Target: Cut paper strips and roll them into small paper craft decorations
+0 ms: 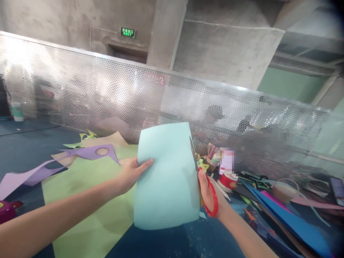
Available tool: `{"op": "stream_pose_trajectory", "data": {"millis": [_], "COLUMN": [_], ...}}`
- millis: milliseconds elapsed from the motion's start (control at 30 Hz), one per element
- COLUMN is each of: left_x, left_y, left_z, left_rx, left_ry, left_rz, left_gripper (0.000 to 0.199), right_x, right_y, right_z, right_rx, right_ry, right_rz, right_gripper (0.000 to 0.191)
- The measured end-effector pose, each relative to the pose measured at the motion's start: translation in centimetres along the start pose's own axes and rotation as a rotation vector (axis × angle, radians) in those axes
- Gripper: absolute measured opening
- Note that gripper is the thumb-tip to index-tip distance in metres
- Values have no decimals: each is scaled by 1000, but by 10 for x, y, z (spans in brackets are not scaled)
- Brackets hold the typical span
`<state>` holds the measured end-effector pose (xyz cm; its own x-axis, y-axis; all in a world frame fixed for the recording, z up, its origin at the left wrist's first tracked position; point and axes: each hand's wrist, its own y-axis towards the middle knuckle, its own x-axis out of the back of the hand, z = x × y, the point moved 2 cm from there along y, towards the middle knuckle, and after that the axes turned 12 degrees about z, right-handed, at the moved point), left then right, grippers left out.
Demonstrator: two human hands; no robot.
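Observation:
A light blue sheet of paper [166,175] is held up in front of me, slightly curved. My left hand [135,172] pinches its left edge, thumb on the near face and the other fingers hidden behind. At the right edge, my right hand [208,190] is closed around red-handled scissors [214,200]. Their dark blade points upward along the paper's right side. A small pale blue scrap [202,215] shows near the sheet's lower right corner.
Green paper [88,211] and purple paper with a round hole [90,152] lie at the left. A red and white cup [228,180], blue sheets [292,218] and a phone [336,190] are at the right. A perforated metal screen [107,93] stands behind.

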<state>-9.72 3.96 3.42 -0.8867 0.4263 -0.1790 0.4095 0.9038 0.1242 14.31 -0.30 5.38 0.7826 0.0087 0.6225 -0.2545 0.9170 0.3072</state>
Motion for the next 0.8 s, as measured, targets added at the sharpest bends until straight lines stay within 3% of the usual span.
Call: {"op": "stream_pose_trajectory", "data": {"millis": [433, 600, 800], "left_x": [-3, -1, -3], "left_y": [0, 1, -1], "left_z": [0, 2, 2], "left_rx": [-10, 0, -4], "left_ry": [-2, -1, 23], "left_rz": [20, 13, 66], "left_gripper": [34, 34, 34], "right_x": [-2, 2, 8], "right_y": [-2, -1, 1], "right_z": [-3, 0, -3], "right_rx": [-13, -27, 31], "right_ry": [-52, -111, -78], "right_rz": [-32, 25, -15], "right_gripper": [61, 60, 54]}}
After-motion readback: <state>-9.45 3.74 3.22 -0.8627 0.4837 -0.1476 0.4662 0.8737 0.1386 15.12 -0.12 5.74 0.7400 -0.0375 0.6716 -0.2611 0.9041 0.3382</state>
